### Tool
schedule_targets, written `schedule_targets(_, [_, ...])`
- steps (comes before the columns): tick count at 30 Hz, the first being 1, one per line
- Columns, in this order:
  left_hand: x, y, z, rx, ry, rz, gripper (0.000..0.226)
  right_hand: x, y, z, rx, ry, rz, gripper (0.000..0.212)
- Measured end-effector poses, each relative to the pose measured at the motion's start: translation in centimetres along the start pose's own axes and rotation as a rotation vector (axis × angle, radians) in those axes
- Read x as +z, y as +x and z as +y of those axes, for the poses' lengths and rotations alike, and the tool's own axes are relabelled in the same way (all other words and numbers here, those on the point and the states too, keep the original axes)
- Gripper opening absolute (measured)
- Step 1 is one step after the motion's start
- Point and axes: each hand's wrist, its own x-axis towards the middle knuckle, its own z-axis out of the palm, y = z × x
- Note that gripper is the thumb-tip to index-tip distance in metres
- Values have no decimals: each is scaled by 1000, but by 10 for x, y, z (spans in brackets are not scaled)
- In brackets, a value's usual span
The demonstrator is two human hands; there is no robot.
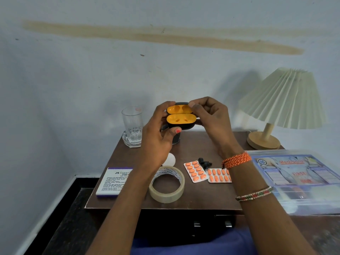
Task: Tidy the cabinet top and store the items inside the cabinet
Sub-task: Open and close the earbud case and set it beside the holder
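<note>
The cabinet [202, 199] top fills the lower middle, dark brown, with two drawer pulls [212, 223] just below its front edge. Nearest on it, at about 6 o'clock from the hands, lies a tape roll [166, 187], flat, partly crossed by the left forearm. At 8 o'clock sits a stamp pad box [112, 182], its right end hidden by that arm. At 5 o'clock lie two strips of orange pills [196, 171], the right strip cut off by the right wrist. Just behind them rest small black earbuds [204, 162], hard to make out. A white round thing [170, 159] peeks from under the left hand; what it is cannot be told. At 4 o'clock a clear first-aid box [301, 183] overhangs the cabinet's right side, its label blurred.

Above the top, both hands hold an open earbud case [181, 119], black outside, orange inside, both wells showing. The left hand [156, 140] curls around the case's left end and underside, thumb below the front. The right hand [211, 120] pinches the raised lid between thumb and fingertips, its other fingers curled behind the case.

Farther back, at 9 o'clock, a glass [132, 126] stands near the rear left corner. A dark object behind the left palm is mostly hidden. At 3 o'clock stands a lamp [283, 102] with a pleated shade, against the pale wall [92, 61].
</note>
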Motion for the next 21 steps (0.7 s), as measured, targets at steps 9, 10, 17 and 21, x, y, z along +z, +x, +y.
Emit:
schedule_targets(9, [-2,0,-6,-14,4,48,70,-20,9,11,-77,-344,173,5])
schedule_targets(10, [-2,0,-7,-18,0,45,69,-27,10,14,-82,-526,124,5])
schedule_targets(17, [5,-5,-16,-51,7,-19,67,-51,-3,45,316,-1021,-422,6])
schedule_targets(21, [8,-5,-18,-47,-12,-31,63,-49,-4,52,328,-1016,-491,12])
